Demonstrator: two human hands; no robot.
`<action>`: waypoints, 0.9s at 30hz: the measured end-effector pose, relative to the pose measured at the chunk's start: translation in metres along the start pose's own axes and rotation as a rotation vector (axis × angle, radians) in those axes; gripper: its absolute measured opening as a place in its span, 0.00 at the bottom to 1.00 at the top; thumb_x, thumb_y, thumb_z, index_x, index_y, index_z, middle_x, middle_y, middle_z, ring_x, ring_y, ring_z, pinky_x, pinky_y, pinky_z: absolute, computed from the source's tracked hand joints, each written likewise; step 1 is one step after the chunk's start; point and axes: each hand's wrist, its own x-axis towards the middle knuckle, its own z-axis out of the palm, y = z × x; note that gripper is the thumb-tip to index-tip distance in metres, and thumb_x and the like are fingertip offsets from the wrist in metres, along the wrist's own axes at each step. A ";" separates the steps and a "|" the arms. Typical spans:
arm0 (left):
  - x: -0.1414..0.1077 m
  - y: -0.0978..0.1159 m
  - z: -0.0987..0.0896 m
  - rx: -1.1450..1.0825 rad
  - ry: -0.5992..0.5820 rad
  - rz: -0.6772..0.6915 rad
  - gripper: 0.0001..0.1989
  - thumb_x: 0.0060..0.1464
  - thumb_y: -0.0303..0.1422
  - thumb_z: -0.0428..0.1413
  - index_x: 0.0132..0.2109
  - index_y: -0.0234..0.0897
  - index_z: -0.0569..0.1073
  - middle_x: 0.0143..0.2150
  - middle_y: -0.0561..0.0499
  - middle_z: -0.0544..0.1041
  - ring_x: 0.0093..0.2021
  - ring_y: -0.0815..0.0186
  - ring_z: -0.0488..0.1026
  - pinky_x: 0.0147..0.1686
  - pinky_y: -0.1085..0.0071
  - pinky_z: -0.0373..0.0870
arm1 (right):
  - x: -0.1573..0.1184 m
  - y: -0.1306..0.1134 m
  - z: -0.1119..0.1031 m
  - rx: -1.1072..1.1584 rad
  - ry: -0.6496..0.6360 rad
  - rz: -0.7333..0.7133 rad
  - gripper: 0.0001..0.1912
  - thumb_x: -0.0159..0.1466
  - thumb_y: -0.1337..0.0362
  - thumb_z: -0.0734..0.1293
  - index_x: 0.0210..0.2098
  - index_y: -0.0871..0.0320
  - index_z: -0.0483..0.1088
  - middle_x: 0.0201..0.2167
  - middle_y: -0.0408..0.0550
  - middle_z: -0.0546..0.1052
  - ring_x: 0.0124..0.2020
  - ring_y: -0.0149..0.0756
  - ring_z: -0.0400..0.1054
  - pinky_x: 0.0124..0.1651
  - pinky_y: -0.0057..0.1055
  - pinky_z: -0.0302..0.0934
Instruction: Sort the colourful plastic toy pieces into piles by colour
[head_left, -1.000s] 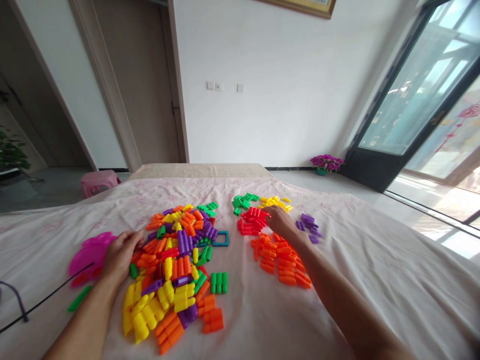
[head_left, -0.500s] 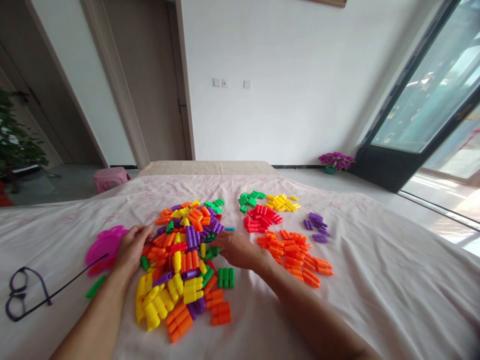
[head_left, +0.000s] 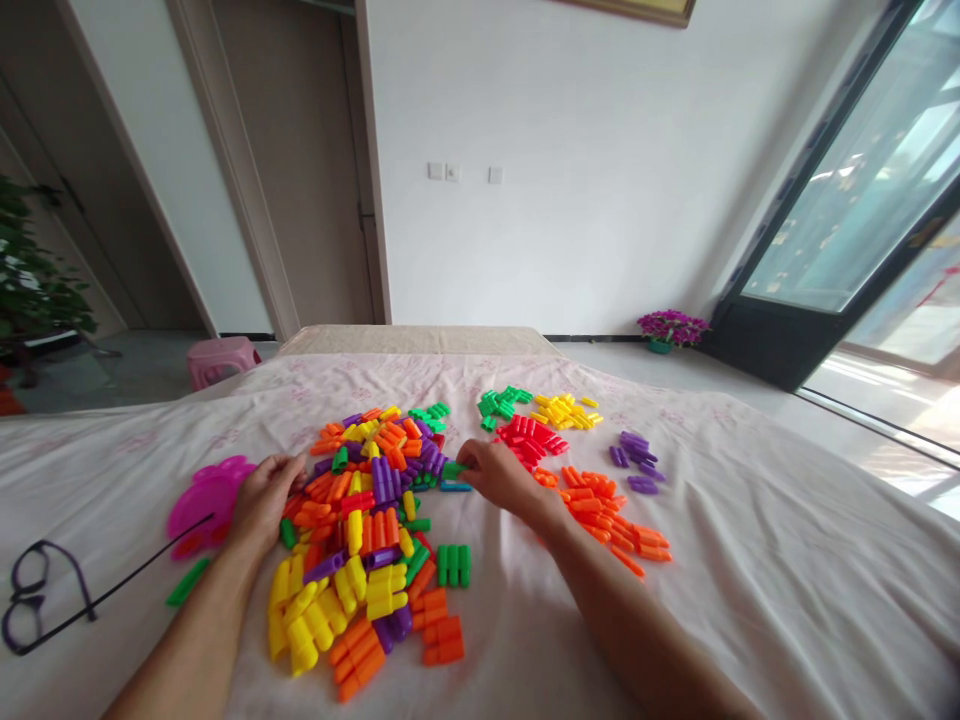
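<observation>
A mixed heap of plastic building blocks (head_left: 386, 480), in orange, yellow, purple, green and red, lies on the cloth. My left hand (head_left: 266, 500) rests against its left side, fingers curled and closed; what they hold, if anything, is hidden. Just right of the heap, my right hand (head_left: 491, 470) pinches a green block (head_left: 453, 470) between thumb and fingers. A blue piece (head_left: 456, 487) lies beneath it. Beyond that hand are sorted groups: green blocks (head_left: 504, 402), yellow blocks (head_left: 564, 411), red blocks (head_left: 534, 440), purple blocks (head_left: 637, 460) and orange blocks (head_left: 607, 515).
A pink paw-shaped tray (head_left: 196, 505) lies left of my left hand, with black glasses (head_left: 49, 600) and a green piece (head_left: 187, 583) nearby. The pale cloth (head_left: 750, 560) covers the table. A pink stool (head_left: 221, 362) and purple flowers (head_left: 671, 328) stand on the floor behind.
My right hand has moved up and right, away from the heap, and carries a green block. My left hand stays at the heap's left side.
</observation>
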 end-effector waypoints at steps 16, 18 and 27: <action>0.000 0.000 0.000 -0.006 -0.022 0.024 0.18 0.40 0.45 0.64 0.31 0.37 0.70 0.24 0.57 0.72 0.26 0.70 0.67 0.27 0.75 0.64 | 0.038 0.049 -0.050 0.113 0.171 0.246 0.13 0.56 0.67 0.65 0.40 0.60 0.76 0.29 0.44 0.78 0.31 0.33 0.71 0.32 0.24 0.61; -0.001 0.001 0.000 -0.001 -0.018 0.028 0.18 0.40 0.45 0.64 0.31 0.37 0.70 0.24 0.57 0.72 0.26 0.70 0.67 0.27 0.75 0.64 | 0.024 0.031 -0.045 0.222 -0.082 0.158 0.13 0.56 0.66 0.66 0.40 0.60 0.75 0.28 0.44 0.78 0.28 0.31 0.71 0.30 0.24 0.61; -0.002 0.003 0.000 0.010 -0.010 0.032 0.18 0.40 0.45 0.64 0.31 0.37 0.70 0.24 0.57 0.72 0.25 0.69 0.68 0.27 0.74 0.64 | -0.009 -0.033 -0.020 -0.042 -0.733 -0.168 0.24 0.48 0.58 0.76 0.45 0.54 0.75 0.35 0.41 0.79 0.31 0.31 0.71 0.29 0.22 0.57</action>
